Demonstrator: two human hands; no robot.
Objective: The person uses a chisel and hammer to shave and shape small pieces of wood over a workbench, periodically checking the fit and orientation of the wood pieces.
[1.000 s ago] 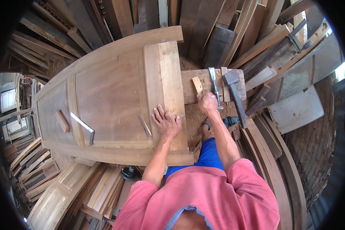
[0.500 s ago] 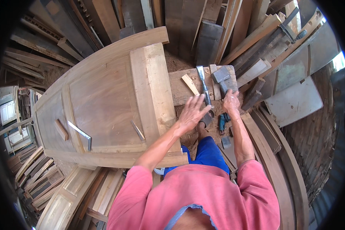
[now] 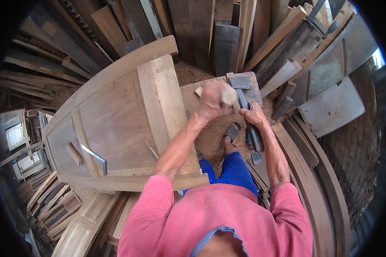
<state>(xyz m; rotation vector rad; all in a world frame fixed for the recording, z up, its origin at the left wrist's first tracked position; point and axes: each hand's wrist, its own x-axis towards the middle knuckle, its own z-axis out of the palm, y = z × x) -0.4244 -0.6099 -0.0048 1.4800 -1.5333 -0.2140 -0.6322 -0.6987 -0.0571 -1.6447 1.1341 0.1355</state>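
Note:
My left hand (image 3: 212, 101) is closed in a fist, a little blurred, above the short wooden bench (image 3: 188, 96). From it pokes the pale, round butt of a chisel handle (image 3: 229, 97); the blade is hidden. My right hand (image 3: 254, 115) grips the handle of a mallet (image 3: 241, 83) with a dark, blocky head. That head is over the far right end of the bench, and the thick dark handle runs back toward me past my wrist. A small pale wood offcut (image 3: 198, 91) shows beside my left hand.
To the left lies a large arched wooden door (image 3: 116, 115), carrying a thick plank (image 3: 165, 94), a try square (image 3: 94, 157), a small wood block (image 3: 74, 154) and a thin strip (image 3: 151, 150). Stacked boards (image 3: 227, 47) lean behind. My sandalled foot (image 3: 231, 133) stands near the bench.
My left hand has gone from open fingers over the chisel to a fist around it, lifted off the bench. My right hand has turned the mallet, its handle now pointing toward me.

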